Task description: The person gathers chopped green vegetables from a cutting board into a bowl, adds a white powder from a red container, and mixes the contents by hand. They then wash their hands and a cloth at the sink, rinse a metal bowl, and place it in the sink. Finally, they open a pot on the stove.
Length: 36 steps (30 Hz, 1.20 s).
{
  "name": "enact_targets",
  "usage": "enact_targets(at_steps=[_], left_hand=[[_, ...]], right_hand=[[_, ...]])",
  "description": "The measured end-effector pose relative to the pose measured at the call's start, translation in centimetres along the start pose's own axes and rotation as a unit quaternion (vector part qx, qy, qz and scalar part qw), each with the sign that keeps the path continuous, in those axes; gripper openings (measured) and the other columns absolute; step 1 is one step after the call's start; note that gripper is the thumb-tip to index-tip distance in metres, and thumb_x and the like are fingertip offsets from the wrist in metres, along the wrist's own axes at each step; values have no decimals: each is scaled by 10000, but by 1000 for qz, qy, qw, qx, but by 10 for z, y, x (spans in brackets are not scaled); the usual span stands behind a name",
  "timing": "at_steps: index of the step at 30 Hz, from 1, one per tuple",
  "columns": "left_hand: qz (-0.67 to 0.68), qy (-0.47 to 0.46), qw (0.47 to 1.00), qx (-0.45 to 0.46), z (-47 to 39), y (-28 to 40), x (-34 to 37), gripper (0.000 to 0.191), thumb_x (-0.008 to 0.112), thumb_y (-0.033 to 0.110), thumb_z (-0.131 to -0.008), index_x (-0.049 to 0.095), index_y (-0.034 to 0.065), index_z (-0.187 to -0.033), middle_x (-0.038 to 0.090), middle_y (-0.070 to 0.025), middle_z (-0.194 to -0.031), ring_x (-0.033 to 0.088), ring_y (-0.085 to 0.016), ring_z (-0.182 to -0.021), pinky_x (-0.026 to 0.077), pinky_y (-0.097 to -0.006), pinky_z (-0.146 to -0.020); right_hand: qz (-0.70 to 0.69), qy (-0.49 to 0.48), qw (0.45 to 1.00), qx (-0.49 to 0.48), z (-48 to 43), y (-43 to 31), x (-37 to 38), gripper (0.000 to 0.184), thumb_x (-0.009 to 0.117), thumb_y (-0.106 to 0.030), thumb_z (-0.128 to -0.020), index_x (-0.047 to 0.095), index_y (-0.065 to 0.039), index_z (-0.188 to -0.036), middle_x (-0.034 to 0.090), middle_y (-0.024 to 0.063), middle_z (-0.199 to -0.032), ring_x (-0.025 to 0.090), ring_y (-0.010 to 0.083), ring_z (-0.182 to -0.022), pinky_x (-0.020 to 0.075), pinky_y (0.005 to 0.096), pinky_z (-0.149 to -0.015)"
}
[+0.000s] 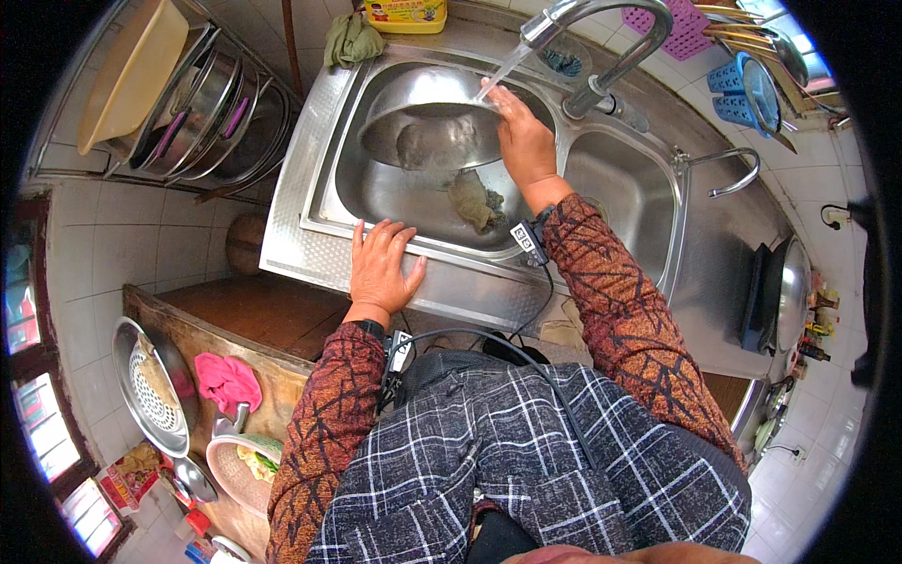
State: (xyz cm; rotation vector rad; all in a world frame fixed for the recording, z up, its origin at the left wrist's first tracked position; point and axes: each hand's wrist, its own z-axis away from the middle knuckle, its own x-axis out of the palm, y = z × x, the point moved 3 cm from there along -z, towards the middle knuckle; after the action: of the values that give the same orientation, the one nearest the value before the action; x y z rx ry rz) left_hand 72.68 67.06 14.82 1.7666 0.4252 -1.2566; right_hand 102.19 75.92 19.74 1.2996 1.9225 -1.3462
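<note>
A stainless-steel basin (pixel 430 92) stands tilted in the larger sink bowl (pixel 380 190). My right hand (pixel 525 134) holds its right rim, the fingers stretched along the edge; the thumb cannot be seen clearly. Water from the tall curved faucet (pixel 542 28) runs down by my right fingertips and the basin. Below the basin, a wet greenish-brown cloth (pixel 473 201) lies on the bowl's floor. My left hand (pixel 384 268) rests on the sink's front ledge, fingers spread, with nothing in it.
A smaller sink bowl (pixel 620 190) and a second, thin faucet (pixel 733 169) are to the right. A green rag (pixel 352 41) and a yellow container (pixel 405 15) stand behind. Pots fill the rack (pixel 204 120) at left. A wooden table (pixel 282 374) bears a colander (pixel 151 388) and a pink cloth (pixel 227 381).
</note>
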Motion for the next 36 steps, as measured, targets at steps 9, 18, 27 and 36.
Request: enact_targets(at_steps=[9,18,27,36], left_hand=[[9,8,1000,2,0,0,-1,484,707,391,-888,651,132,-1293,627,-88,-1335,514,-292,-1371,201,-579,-1262],[6,8,1000,-2,0,1,0,477,708,384,-885,662,124,-1283,630,-91,-1327,520,-289,-1362,208,-578,-1257],[1,3,1000,-2,1,0,1,480,706,392,-884,663,134,-1286,624,-89,-1341,518,-283,-1369,212,-583,-1255],[0,13,1000,6,0,1,1,484,709,390,-880,659,136,-1288,629,-89,-1340,515,-297,-1372,216,-591,-1252]], right_hand=[[91,-44,995,17,24,12,-6,669,599,-49,-930,548,-398,-1498,666,154,-1382,734,383,-1025,612,469,-847],[33,-93,964,247,49,45,-18,582,574,-126,-916,570,-248,-1485,730,233,-1119,705,440,-1003,562,515,-875],[-182,-118,859,463,63,64,-17,327,585,-196,-933,692,92,-1044,752,256,-902,770,384,-810,634,476,-658],[-391,-157,716,557,96,38,10,329,527,-184,-1024,597,81,-1207,710,203,-1067,735,340,-778,652,403,-652]])
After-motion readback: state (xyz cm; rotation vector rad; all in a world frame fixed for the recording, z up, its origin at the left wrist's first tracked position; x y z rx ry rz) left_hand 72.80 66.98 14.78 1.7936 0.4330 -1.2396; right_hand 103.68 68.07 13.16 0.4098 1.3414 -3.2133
